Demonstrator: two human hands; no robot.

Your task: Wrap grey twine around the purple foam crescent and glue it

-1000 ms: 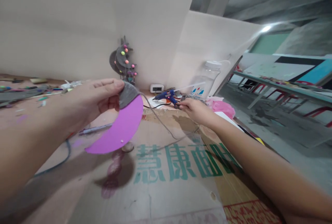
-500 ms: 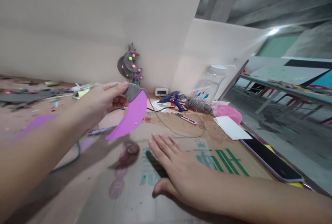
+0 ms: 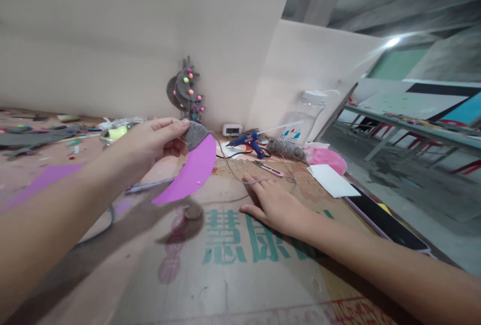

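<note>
My left hand (image 3: 163,139) pinches the upper end of a purple crescent (image 3: 191,169), where grey yarn (image 3: 196,135) is wrapped round its tip. From the wrapped end a loose grey strand (image 3: 229,167) loops across the cardboard (image 3: 169,265) toward the yarn bundle (image 3: 286,149). My right hand (image 3: 276,202) lies low over the cardboard, palm down with fingers apart, its fingertips at the strand. Whether it touches the strand is unclear. Just beyond it is a pair of pink-handled snips (image 3: 268,168).
A blue glue gun (image 3: 250,143), small clock (image 3: 232,130) and clear bottle (image 3: 304,119) stand at the back. A decorated grey crescent (image 3: 186,89) leans on the wall. White paper (image 3: 333,181) and a phone (image 3: 391,219) lie right. Purple sheet (image 3: 41,179) lies left.
My right hand has moved forward and a little right, to the strand. My left hand still holds the wrapped crescent in nearly the same place. The view has shifted slightly.
</note>
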